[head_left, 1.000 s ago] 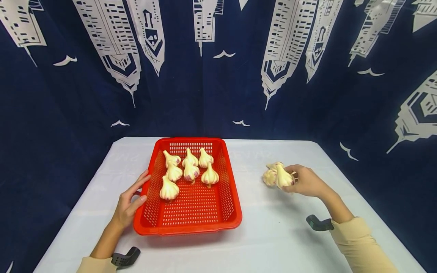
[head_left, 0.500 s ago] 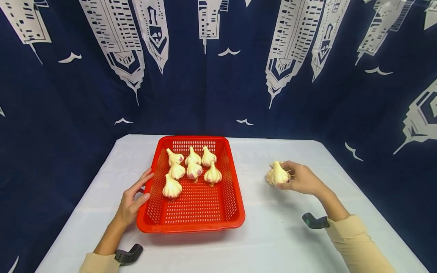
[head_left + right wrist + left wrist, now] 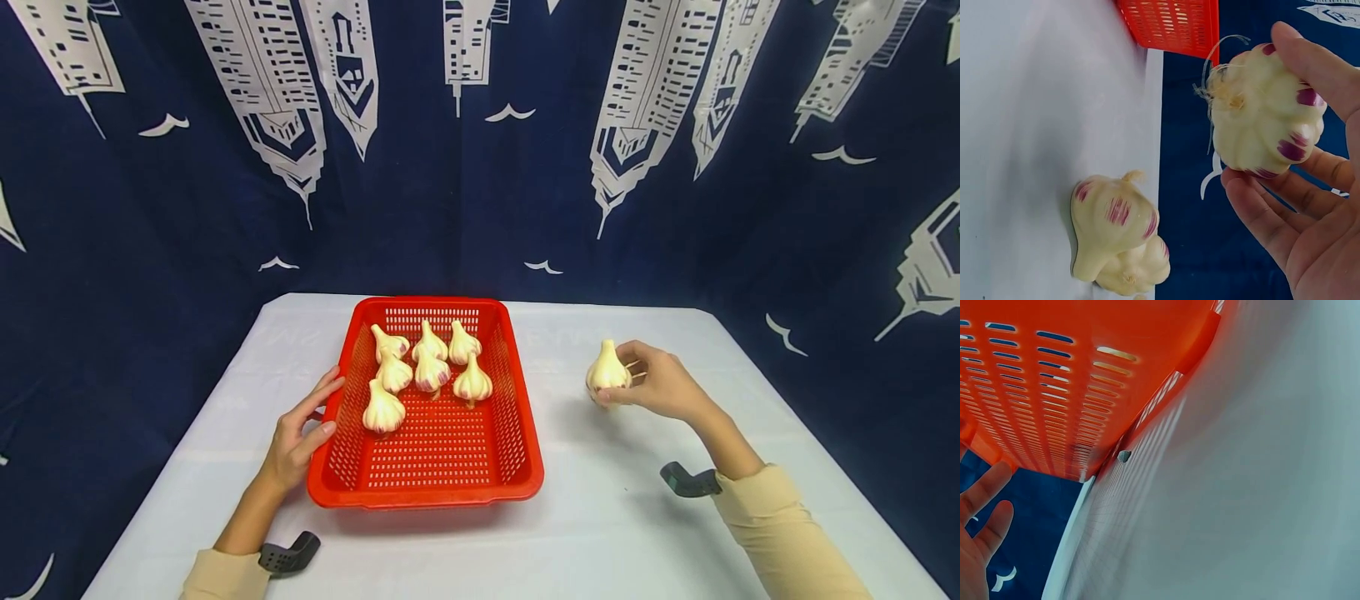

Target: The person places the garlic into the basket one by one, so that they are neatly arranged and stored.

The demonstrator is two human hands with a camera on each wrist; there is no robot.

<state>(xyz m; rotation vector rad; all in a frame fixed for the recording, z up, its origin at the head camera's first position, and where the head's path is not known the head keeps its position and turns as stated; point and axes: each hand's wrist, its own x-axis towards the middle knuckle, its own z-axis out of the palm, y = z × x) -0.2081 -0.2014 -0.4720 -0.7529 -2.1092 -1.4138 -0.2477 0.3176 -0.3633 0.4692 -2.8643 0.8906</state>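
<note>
Garlic bulb [image 3: 607, 371] in the right hand [image 3: 663, 385] is held stem up, outside the red basket [image 3: 425, 501] and well to its right, pinched between the thumb and the fingers. In the right wrist view it is apart from the loose bulbs [image 3: 1113, 215], at least two, which lie together on the table [image 3: 585, 525], also right of the basket; the head view barely shows them behind the held one. Inside the basket sit seven more bulbs [image 3: 384, 408], mostly toward its far end. Judging by that, filling the basket looks past halfway, with the held bulb and the loose ones left.

At the basket's left side, the left hand [image 3: 295, 437] rests against the rim, fingers stretched out and thumb spread apart. The basket's right wall stands between the held bulb and the seven inside; nothing else seems to block that side. Beyond the basket hangs a navy cloth [image 3: 450, 208] printed with white buildings. Black wrist devices [image 3: 289, 553] show nearer the viewer, to either side of the basket.
</note>
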